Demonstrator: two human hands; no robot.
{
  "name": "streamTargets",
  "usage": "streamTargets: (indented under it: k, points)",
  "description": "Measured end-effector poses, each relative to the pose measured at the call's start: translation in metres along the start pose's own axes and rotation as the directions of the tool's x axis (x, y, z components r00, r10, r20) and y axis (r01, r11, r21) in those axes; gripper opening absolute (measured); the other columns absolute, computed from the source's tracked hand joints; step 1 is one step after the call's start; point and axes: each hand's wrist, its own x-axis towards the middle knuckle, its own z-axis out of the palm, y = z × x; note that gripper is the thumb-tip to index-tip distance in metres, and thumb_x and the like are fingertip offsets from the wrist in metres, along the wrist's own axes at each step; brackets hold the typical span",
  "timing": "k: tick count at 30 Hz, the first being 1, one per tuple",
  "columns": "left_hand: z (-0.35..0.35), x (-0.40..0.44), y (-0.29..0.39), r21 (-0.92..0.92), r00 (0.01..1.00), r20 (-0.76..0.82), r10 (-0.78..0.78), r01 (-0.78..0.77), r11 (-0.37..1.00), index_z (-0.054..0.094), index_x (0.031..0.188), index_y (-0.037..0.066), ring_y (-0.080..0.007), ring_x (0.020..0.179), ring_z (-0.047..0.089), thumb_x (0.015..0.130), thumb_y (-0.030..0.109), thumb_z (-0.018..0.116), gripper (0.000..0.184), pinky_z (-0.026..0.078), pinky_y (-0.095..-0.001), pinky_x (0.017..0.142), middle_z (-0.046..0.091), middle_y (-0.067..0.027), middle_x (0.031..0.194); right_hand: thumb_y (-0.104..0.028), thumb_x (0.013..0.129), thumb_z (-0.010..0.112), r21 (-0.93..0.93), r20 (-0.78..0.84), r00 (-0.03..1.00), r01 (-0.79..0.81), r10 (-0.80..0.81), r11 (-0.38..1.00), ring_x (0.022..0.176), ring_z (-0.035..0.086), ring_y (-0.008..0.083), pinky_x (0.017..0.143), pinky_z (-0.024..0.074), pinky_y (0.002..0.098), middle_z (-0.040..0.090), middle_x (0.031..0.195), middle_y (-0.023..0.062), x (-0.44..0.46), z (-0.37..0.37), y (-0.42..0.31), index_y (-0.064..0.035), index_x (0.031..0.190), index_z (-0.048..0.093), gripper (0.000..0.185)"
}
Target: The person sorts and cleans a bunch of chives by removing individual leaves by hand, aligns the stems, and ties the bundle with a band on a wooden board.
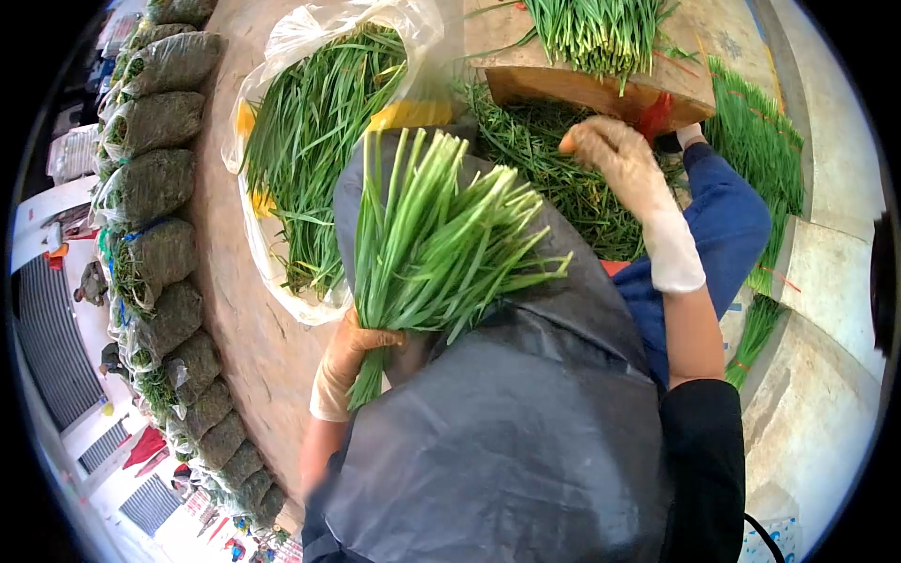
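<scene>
The gloved left hand [353, 349], left of centre in the frame, has its fingers wrapped around a bunch of green stalks [436, 239], which fans across the centre, pale ends toward the upper right. The gloved right hand [615, 155], upper right of centre, is apart from the bunch, over loose leaves [530, 136], its blurred fingers bent; whether they grip anything cannot be told. An open plastic bag [305, 28] of greens [314, 141] lies upper left
</scene>
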Motion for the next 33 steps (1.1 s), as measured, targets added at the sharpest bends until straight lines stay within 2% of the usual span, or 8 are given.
streamTargets:
  k: [2, 6, 12, 14, 16, 18, 20, 33]
  points:
    - [0.007, 0.002, 0.004, -0.01, 1.0, -0.014, 0.022, -0.022, 1.0, 0.061, 0.108, 0.0, -0.0137, 0.079, 0.061, 0.066, -0.003, 0.071, 0.044, 0.05, -0.0268, 0.074, 0.067, -0.0046, 0.089, -0.046, 0.088, 0.062, 0.248, 0.387, 0.911, -0.249, 0.14, 0.936, 0.08, 0.064, 0.0238, 0.074, 0.0497, 0.0364, 0.066, 0.086, 0.0146, -0.021, 0.016, -0.022, -0.0022, 0.102, 0.066, 0.047]
    - [-0.001, 0.016, -0.004, 0.048, 0.998, 0.057, -0.007, 0.004, 0.999, 0.059, 0.113, 0.0, -0.0134, 0.081, 0.061, 0.067, -0.003, 0.071, 0.048, 0.05, -0.0262, 0.075, 0.067, -0.0051, 0.093, -0.048, 0.086, 0.061, -0.286, 0.388, 0.918, 0.037, 0.08, 0.957, 0.077, 0.064, 0.0258, 0.074, 0.0496, 0.0369, 0.067, 0.086, 0.017, -0.033, 0.061, -0.051, 0.001, 0.105, 0.065, 0.053]
    - [0.006, 0.006, 0.002, 0.044, 0.999, 0.036, 0.004, -0.006, 0.999, 0.057, 0.116, 0.0, -0.0142, 0.085, 0.061, 0.067, -0.003, 0.071, 0.051, 0.05, -0.0265, 0.078, 0.065, -0.0052, 0.099, -0.028, 0.091, 0.051, 0.05, 0.127, 0.975, -0.191, 0.184, 0.98, 0.07, 0.061, 0.0184, 0.067, 0.0501, 0.031, 0.066, 0.084, 0.011, 0.0, -0.001, -0.005, -0.0035, 0.094, 0.069, 0.03]
    - [0.006, 0.003, -0.001, -0.066, 1.0, 0.007, -0.011, 0.011, 0.998, 0.057, 0.117, 0.0, -0.0146, 0.085, 0.06, 0.067, -0.004, 0.07, 0.052, 0.05, -0.0267, 0.079, 0.065, -0.0053, 0.099, -0.032, 0.089, 0.055, -0.199, 0.026, 0.95, -0.301, 0.312, 0.933, 0.079, 0.062, 0.0217, 0.069, 0.051, 0.0357, 0.065, 0.091, 0.011, 0.015, -0.029, 0.035, -0.0046, 0.102, 0.066, 0.032]
    - [0.0, 0.006, -0.005, -0.068, 0.999, 0.016, -0.037, 0.038, 0.997, 0.056, 0.116, -0.001, -0.0154, 0.083, 0.06, 0.066, -0.003, 0.069, 0.052, 0.05, -0.0277, 0.077, 0.064, -0.0056, 0.099, -0.039, 0.086, 0.06, -0.932, -0.21, 0.977, -0.212, 0.04, 0.292, 0.095, 0.062, 0.0268, 0.076, 0.051, 0.0394, 0.063, 0.105, 0.0137, 0.008, -0.023, 0.065, -0.0073, 0.117, 0.059, 0.045]
    - [-0.006, 0.011, -0.008, -0.107, 0.997, 0.023, -0.078, 0.08, 0.991, 0.056, 0.115, -0.001, -0.016, 0.081, 0.06, 0.066, -0.002, 0.069, 0.051, 0.05, -0.0278, 0.075, 0.064, -0.0061, 0.096, -0.045, 0.085, 0.064, -0.715, -0.072, 0.955, 0.152, -0.289, 0.682, 0.108, 0.057, 0.0328, 0.093, 0.0452, 0.039, 0.061, 0.114, 0.0167, 0.002, -0.009, 0.061, -0.0089, 0.124, 0.056, 0.053]
    - [-0.008, 0.009, -0.014, -0.142, 0.99, 0.032, -0.138, 0.141, 0.98, 0.057, 0.114, -0.001, -0.0166, 0.078, 0.059, 0.065, 0.0, 0.069, 0.049, 0.049, -0.0279, 0.074, 0.064, -0.0065, 0.093, -0.046, 0.086, 0.064, -0.146, 0.141, 0.989, 0.059, -0.038, 0.987, 0.108, 0.058, 0.026, 0.096, 0.0432, 0.0356, 0.063, 0.112, 0.0122, -0.005, 0.014, -0.009, -0.008, 0.111, 0.067, 0.045]
    - [-0.014, 0.016, -0.037, -0.262, 0.986, 0.102, -0.13, 0.153, 0.953, 0.059, 0.104, -0.002, -0.0182, 0.065, 0.058, 0.066, 0.01, 0.072, 0.043, 0.047, -0.0276, 0.062, 0.062, -0.0089, 0.074, -0.049, 0.085, 0.066, 0.235, 0.146, 0.987, -0.093, 0.059, 0.967, 0.091, 0.058, 0.0139, 0.088, 0.0443, 0.0332, 0.067, 0.088, 0.0044, 0.028, 0.013, 0.025, -0.0025, 0.091, 0.068, 0.047]
